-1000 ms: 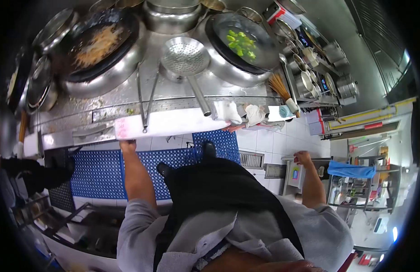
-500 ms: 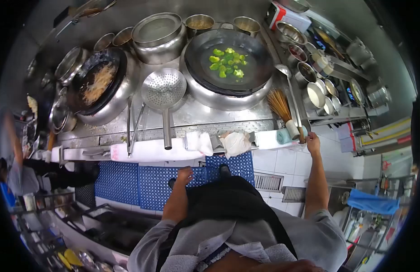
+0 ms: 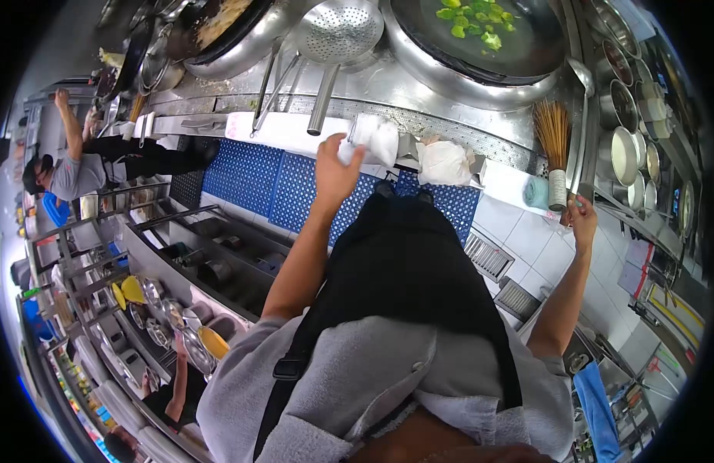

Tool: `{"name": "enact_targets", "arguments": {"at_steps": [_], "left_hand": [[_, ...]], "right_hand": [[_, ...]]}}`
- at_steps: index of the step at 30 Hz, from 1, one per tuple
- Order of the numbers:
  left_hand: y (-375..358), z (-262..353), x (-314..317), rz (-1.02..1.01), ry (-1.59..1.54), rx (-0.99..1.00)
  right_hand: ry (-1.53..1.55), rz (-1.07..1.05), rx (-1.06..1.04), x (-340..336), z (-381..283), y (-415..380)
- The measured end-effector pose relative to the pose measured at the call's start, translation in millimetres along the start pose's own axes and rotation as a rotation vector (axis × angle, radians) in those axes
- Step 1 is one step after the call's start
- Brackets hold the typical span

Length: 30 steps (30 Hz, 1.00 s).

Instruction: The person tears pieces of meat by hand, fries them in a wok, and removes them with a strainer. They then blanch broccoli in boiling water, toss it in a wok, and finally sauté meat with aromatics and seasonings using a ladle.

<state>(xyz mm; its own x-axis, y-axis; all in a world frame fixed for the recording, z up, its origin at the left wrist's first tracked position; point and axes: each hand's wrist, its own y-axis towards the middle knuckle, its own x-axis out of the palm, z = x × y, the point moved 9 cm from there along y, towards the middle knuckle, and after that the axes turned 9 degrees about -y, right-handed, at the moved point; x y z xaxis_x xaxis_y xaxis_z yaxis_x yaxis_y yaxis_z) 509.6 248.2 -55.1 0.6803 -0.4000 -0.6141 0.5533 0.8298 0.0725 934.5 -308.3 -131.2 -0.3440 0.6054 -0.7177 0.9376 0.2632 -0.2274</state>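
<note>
My left hand is open, thumb and fingers apart. It hovers at the counter's front edge beside a folded white cloth. Above it lies a perforated strainer, its handle pointing toward me. At the right, my right hand is closed around the lower end of a long-handled ladle, whose bowl rests on the counter beside the wok. Next to the ladle lies a bamboo wok brush. Cut green vegetables sit in liquid in the large wok.
A second wok with browned food stands at upper left. Tongs, a crumpled white cloth and a green rolled cloth lie along the front. Metal pots line the right. Another person works at left.
My view has tipped down and turned, so the counter sits higher in it. My left hand has risen to the counter edge and opened. My right hand has come onto the ladle's handle end.
</note>
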Motion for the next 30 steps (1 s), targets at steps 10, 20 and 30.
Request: {"name": "enact_targets", "arguments": {"at_steps": [10, 20, 30], "left_hand": [[45.0, 2.5, 61.2, -0.298, 0.377, -0.164], [50.1, -25.1, 30.8, -0.294, -0.526, -0.217], [46.8, 82.0, 103.6, -0.776, -1.734, -0.547]], "right_hand": [[-0.366, -0.008, -0.101, 5.3, 0.4, 38.5], [-0.537, 0.239, -0.115, -38.6, -63.7, 52.2], [0.291, -0.075, -0.035, -9.0, -211.8, 43.1]]}}
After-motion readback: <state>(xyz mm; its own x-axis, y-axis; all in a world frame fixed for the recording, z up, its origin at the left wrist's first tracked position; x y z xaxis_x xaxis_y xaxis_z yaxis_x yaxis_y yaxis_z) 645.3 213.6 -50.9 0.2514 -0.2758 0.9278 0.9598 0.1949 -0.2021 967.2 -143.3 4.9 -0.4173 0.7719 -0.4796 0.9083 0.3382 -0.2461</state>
